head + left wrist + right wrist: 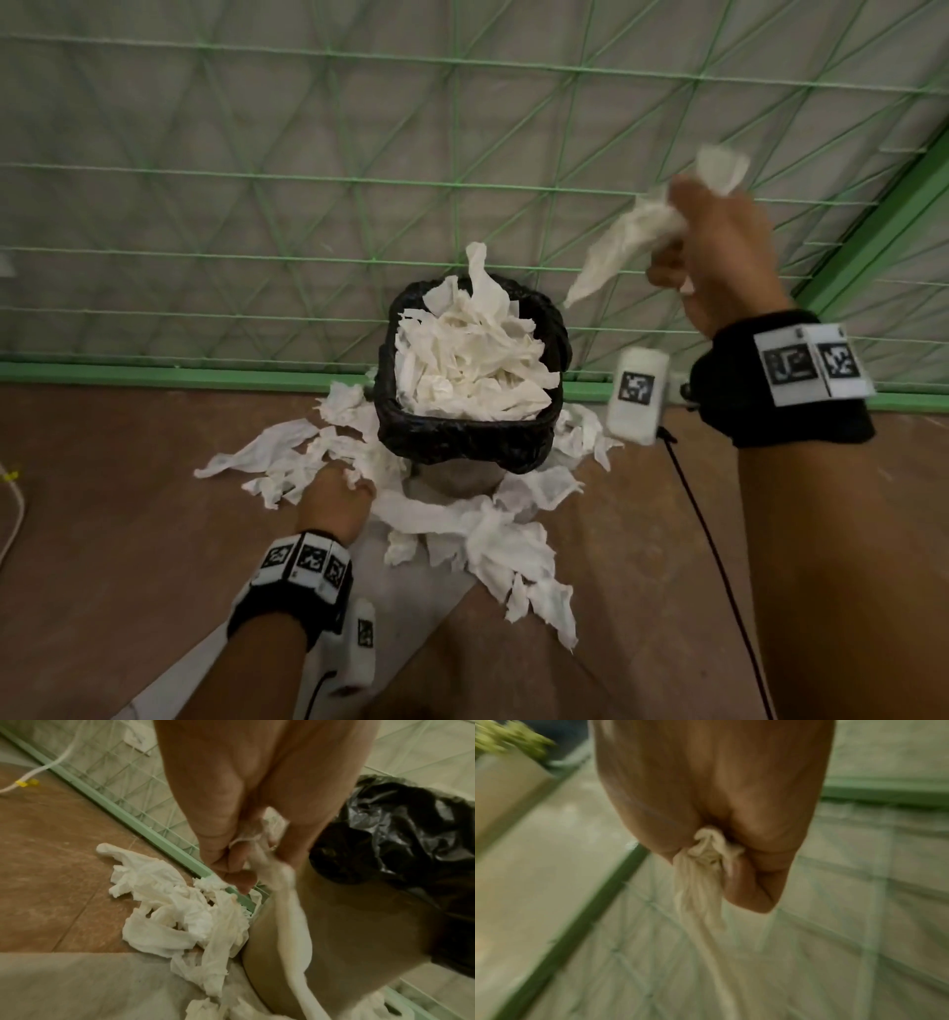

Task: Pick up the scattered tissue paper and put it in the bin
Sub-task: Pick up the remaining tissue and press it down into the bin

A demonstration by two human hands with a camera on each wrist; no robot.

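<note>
Now one bin (464, 437), two hands (719, 257) gripping tissue (631, 241)

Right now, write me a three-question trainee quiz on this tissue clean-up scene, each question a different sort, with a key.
1. True or false: the bin is empty.
2. Multiple choice: the right hand is
A. flat on the floor
B. raised, gripping a bunch of tissue
C. inside the bin
3. Fill in: the left hand, down beside the bin, pinches a strip of ____.

Key
1. False: tissue is heaped above the rim of its black liner.
2. B
3. tissue; more scattered tissue lies on the floor around the bin.
</note>
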